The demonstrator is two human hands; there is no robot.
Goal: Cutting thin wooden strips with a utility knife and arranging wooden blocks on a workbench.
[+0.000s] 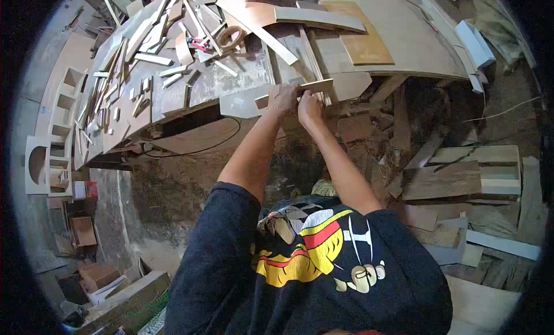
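Observation:
Both of my hands meet at the near edge of the workbench (pixel 202 88). My left hand (pixel 282 98) is closed round a short flat wooden strip (pixel 319 86) that lies crosswise. Right beside it, my right hand (pixel 310 105) is closed on the same strip, nearer its right end. The fingertips of both hands are mostly hidden. Beyond the strip, narrow wooden rails (pixel 309 53) run away across the bench. A pale board with angled corners (pixel 239 104) juts out at the left of my hands, and a similar brown one (pixel 353 85) shows at the right.
Many loose wood offcuts (pixel 154 40) cover the bench's left side, with a tape roll (pixel 231 38) among them. An orange-brown panel (pixel 369 46) lies at the back right. Stacked boards (pixel 441 181) are on the right floor. A compartmented wooden frame (pixel 59 130) stands far left.

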